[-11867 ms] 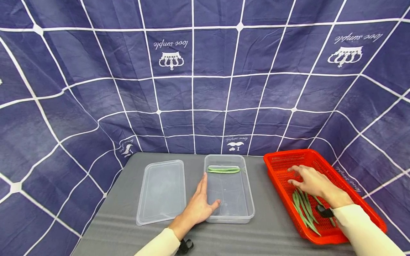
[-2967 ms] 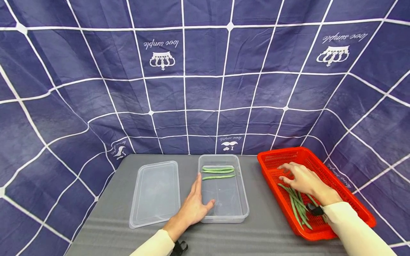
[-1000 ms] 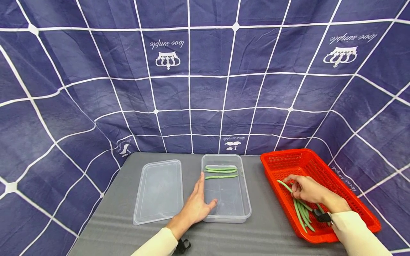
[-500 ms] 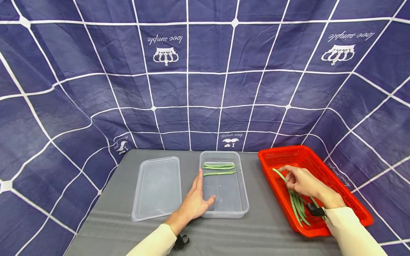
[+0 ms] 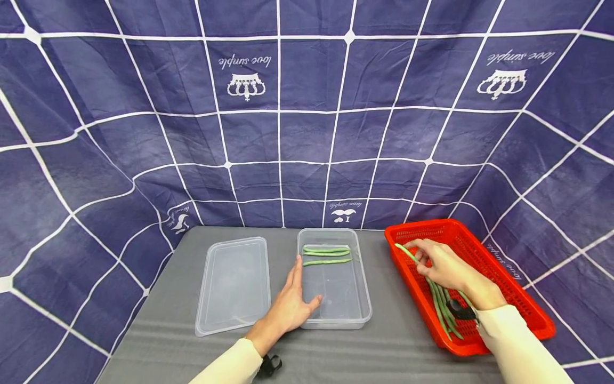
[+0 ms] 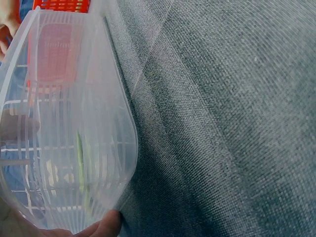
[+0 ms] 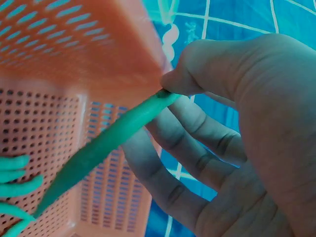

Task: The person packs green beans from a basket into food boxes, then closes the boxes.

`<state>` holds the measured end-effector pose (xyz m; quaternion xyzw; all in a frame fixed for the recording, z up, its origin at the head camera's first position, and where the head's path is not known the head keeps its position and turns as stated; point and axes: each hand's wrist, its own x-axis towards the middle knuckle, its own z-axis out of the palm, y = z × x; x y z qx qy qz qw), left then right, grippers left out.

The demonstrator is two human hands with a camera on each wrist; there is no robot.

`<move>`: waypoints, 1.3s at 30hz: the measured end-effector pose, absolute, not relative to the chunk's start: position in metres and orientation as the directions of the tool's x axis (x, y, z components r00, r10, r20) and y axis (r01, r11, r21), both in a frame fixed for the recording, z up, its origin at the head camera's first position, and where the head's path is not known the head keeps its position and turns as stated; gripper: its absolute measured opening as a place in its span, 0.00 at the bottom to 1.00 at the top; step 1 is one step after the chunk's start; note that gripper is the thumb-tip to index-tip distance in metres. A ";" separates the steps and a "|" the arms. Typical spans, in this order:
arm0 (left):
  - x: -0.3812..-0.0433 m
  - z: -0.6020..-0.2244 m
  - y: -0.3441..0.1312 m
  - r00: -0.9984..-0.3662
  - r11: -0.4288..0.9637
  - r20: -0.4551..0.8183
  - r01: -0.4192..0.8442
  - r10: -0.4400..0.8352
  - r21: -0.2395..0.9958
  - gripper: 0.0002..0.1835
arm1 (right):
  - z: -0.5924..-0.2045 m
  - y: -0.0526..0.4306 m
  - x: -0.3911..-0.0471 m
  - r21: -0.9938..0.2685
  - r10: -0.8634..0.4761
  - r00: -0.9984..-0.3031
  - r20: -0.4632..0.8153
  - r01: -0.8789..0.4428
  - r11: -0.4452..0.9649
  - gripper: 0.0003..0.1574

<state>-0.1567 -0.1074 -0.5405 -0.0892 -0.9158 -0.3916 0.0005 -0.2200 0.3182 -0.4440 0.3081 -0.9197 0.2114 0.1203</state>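
My right hand [image 5: 446, 266] pinches one green bean [image 7: 108, 136] between thumb and fingers above the left side of the red basket [image 5: 520, 301]; the bean slants, its far tip towards the basket's left rim. Several more green beans [image 5: 440, 309] lie in the basket, partly hidden by my wrist. With straight fingers my left hand [image 5: 287, 309] touches the left wall of a clear plastic container [image 5: 368, 298], the thumb over its near part. Inside, three green beans [image 5: 327, 262] lie crosswise near the far end. Blurred fingertips [image 6: 111, 224] show against the container in the left wrist view.
A clear flat lid [image 5: 235, 285] lies on the grey cloth-covered table [image 5: 182, 352], left of the container. Behind and at both sides hangs a blue checked curtain [image 5: 307, 138]. The basket's raised rim stands between my right hand and the container.
A third bean lies in the container, where two lay at first. My right hand has taken a bean from the basket and raised it leftwards. My left hand stays at the container.
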 end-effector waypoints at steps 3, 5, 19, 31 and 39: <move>-0.157 -0.540 -0.107 -0.984 0.674 0.071 0.163 0.161 0.721 0.67 | -0.439 0.309 -0.221 -0.319 -0.521 -0.782 0.342 -0.618 0.719 0.35; -0.158 -0.540 -0.107 -0.985 0.675 0.070 0.162 0.161 0.720 0.67 | -0.435 0.302 -0.222 -0.330 -0.521 -0.787 0.330 -0.613 0.717 0.34; -0.158 -0.542 -0.110 -0.985 0.682 0.067 0.160 0.160 0.714 0.68 | -0.430 0.252 -0.233 -0.330 -0.560 -0.773 0.297 -0.634 0.700 0.27; -0.156 -0.542 -0.107 -0.986 0.678 0.058 0.150 0.156 0.720 0.68 | -0.437 0.223 -0.246 -0.301 -0.600 -0.747 0.288 -0.665 0.684 0.26; -0.155 -0.541 -0.107 -0.986 0.673 0.066 0.152 0.152 0.724 0.68 | -0.442 0.204 -0.253 -0.270 -0.631 -0.704 0.326 -0.709 0.652 0.25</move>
